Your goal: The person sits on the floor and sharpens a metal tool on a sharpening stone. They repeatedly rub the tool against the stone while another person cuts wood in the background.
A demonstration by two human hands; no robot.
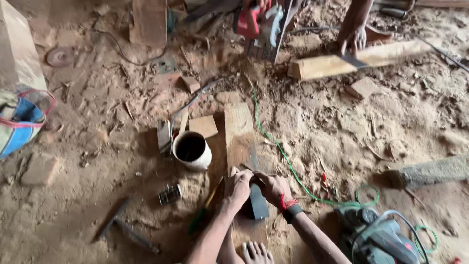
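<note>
- While both hands press down together low in the head view, the left hand [238, 188] lies curled over the near end of a dark flat blade [256, 193], fingers closed on it
- the right hand [273, 187], a red thread and a dark band at its wrist, pinches the same blade from the other side, its grip pressed shut on the metal
- that blade lies along a pale wooden plank [238, 128] set flat on the sawdust floor [112, 161]
- just left of the plank stands a white cup [192, 150] with a dark inside
- a green cord [278, 146] trails past the plank to a grey power tool [378, 237] at the lower right
- far above, another person's hand [352, 38] rests on a long timber [361, 58], beside a red power saw [259, 27]
</note>
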